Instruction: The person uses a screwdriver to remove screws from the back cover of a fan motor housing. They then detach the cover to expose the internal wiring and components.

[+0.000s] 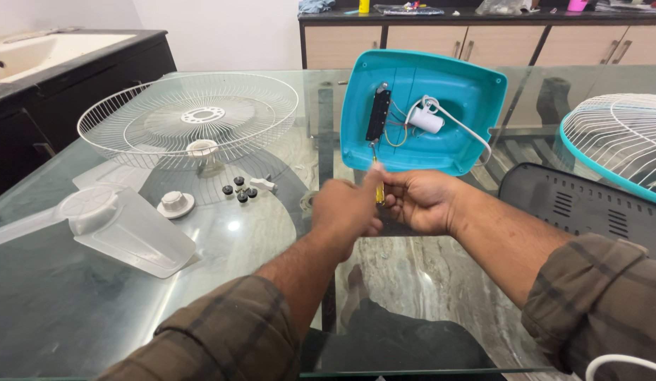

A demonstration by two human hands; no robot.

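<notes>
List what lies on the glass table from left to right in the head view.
White fan blade → white wire fan guard → small black screws → left hand → right hand with a yellow screwdriver → second fan guard with teal rim.

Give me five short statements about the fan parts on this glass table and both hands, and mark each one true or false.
1. Both hands, the left hand and the right hand, meet on a yellow-handled screwdriver. True.
2. The teal fan base lies flat with its wiring hidden. False: it is tipped up, with its wiring showing.
3. The white wire grille lies left of the base. True.
4. The small black screws sit inside the base. False: they lie on the glass table.
5. The white fan blade is mounted on the grille. False: it lies apart on the glass.
</notes>
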